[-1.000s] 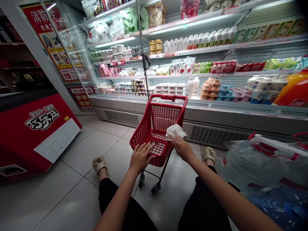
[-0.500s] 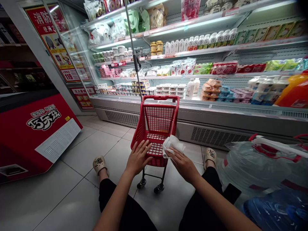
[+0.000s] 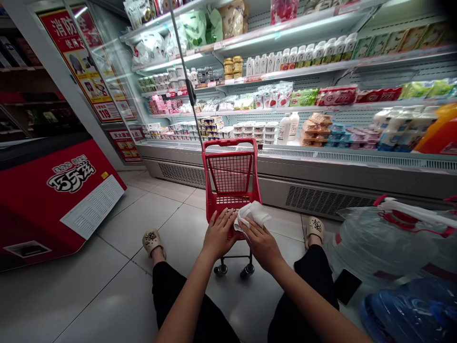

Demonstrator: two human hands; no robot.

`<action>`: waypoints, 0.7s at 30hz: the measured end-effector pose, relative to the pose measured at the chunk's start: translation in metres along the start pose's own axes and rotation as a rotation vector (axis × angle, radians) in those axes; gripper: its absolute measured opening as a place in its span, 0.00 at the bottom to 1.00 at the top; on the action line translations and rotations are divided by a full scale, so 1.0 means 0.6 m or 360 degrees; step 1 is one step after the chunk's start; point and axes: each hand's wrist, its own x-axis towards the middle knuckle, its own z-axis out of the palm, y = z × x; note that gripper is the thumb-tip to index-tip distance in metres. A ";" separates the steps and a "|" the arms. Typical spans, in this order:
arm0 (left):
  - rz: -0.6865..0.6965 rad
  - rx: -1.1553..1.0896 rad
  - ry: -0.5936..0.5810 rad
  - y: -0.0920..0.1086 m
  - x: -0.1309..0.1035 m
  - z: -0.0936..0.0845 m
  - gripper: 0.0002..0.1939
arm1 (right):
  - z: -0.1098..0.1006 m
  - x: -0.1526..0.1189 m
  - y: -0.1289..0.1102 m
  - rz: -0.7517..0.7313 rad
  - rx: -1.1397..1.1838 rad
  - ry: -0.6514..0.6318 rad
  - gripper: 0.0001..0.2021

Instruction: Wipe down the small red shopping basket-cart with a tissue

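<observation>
A small red shopping cart (image 3: pixel 231 197) stands on the floor between my legs, its near end toward me. My left hand (image 3: pixel 219 234) lies over the near end of the basket with its fingers stretched out, holding nothing. Just beside it, my right hand (image 3: pixel 263 244) presses a crumpled white cloth (image 3: pixel 254 212) against the near right corner of the basket. The cloth bunches up past my fingertips and hides part of the rim. Two black wheels (image 3: pixel 247 271) show under the cart, and a thin dark pole (image 3: pixel 191 90) rises behind its left side.
An open refrigerated shelf (image 3: pixel 307 162) stocked with dairy products runs behind the cart. On the left stands a red freezer (image 3: pixel 32 200). Large clear water jugs (image 3: pixel 385 238), a blue one (image 3: pixel 410 307) and a black phone (image 3: pixel 347 287) lie at my right.
My left hand has moved right, close to the cloth. The cart has turned and shifted slightly. My right hand with the cloth has moved a little left.
</observation>
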 end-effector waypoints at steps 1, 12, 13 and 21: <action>0.0064 0.0010 -0.0030 -0.004 0.001 -0.003 0.39 | -0.006 -0.005 0.011 -0.0003 -0.0014 -0.0008 0.30; 0.0071 -0.0037 0.0003 0.010 0.009 0.000 0.42 | -0.015 -0.046 0.073 0.0319 -0.0043 0.0115 0.27; 0.0067 -0.0056 0.0008 0.023 0.013 0.004 0.43 | -0.011 -0.041 0.058 0.0278 -0.0010 0.0120 0.28; 0.0261 -0.0085 -0.0061 0.027 0.028 -0.010 0.41 | -0.020 -0.044 0.058 0.0052 0.0094 -0.0001 0.27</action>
